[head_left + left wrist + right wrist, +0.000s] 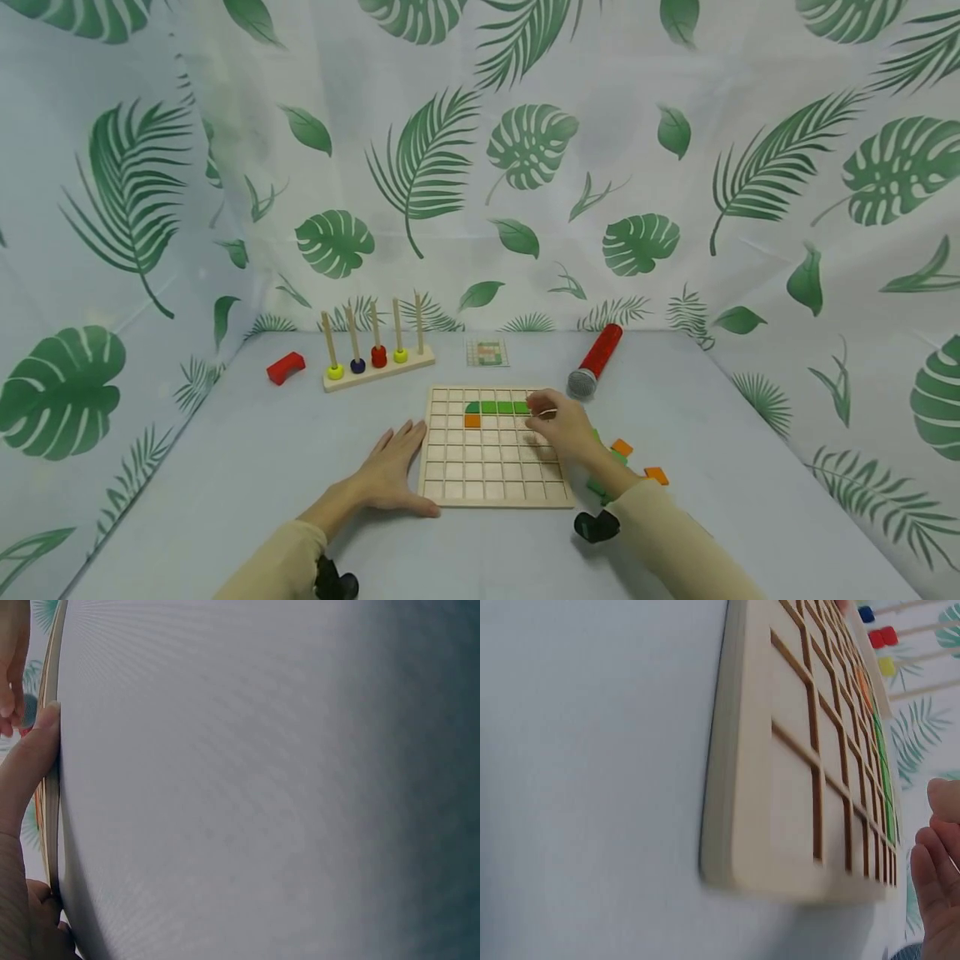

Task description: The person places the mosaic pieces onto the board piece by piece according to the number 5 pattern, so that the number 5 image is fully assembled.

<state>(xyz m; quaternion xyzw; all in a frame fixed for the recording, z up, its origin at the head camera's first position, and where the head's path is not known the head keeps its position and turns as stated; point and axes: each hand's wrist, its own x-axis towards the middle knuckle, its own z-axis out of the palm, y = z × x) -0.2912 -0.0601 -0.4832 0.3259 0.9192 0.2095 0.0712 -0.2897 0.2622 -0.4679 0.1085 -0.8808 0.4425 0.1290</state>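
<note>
A wooden grid board [498, 505] lies flat on the table. Along one of its upper rows runs a line of green tiles [498, 407], with a rounded darker green tile [472, 407] at its left end and an orange tile [472, 422] just below that. My left hand [390, 471] rests at the board's left side, fingers spread, thumb near the lower left corner. Over the upper right part of the board hovers my right hand [562, 429], fingers bent and thumb apart from them, close to the row's right end. No piece shows between its fingers.
Loose green and orange tiles [656, 476] lie right of the board, partly behind the right forearm. Behind stand a peg stand with coloured beads [378, 373], a small pattern card [487, 352] and a red microphone [600, 354]. A red block [286, 367] lies far left.
</note>
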